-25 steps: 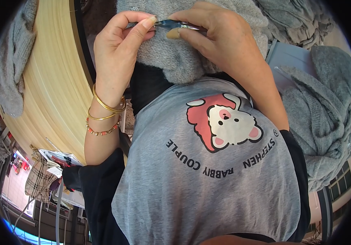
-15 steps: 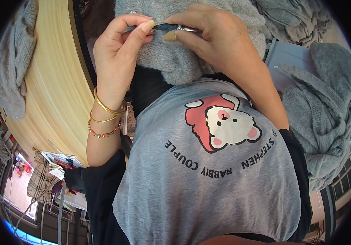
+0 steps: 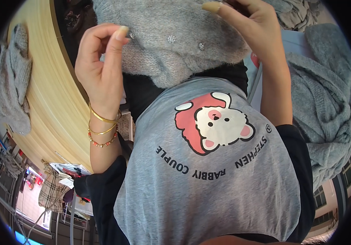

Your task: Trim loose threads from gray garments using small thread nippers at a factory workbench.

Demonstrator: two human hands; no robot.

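Note:
A fuzzy grey knit garment [image 3: 155, 61] lies bunched over my lap. Three sparkling round ornaments sit on it in a row: one [image 3: 132, 36] beside my left fingertips, another [image 3: 171, 39] mid-row, and the last [image 3: 201, 46] to the right. My left hand [image 3: 102, 61] is closed in a pinch of thumb and forefinger at the garment's left side; whatever it pinches is too small to make out. Above the garment's right part is my right hand [image 3: 257, 24], its fingers partly cut off by the top edge. A sliver of the small metal snips [image 3: 220, 3] shows by its thumb.
On my left curves a pale wooden tabletop [image 3: 49, 81] with another grey knit piece [image 3: 10, 81] on it. More grey knit garments [image 3: 318, 106] are heaped at the right, beside a pale bluish surface [image 3: 293, 43]. A checked cloth [image 3: 53, 192] hangs at lower left.
My hands have moved apart: the left one down and to the left, the right one up and to the right with the snips. The ornaments on the garment have come into sight.

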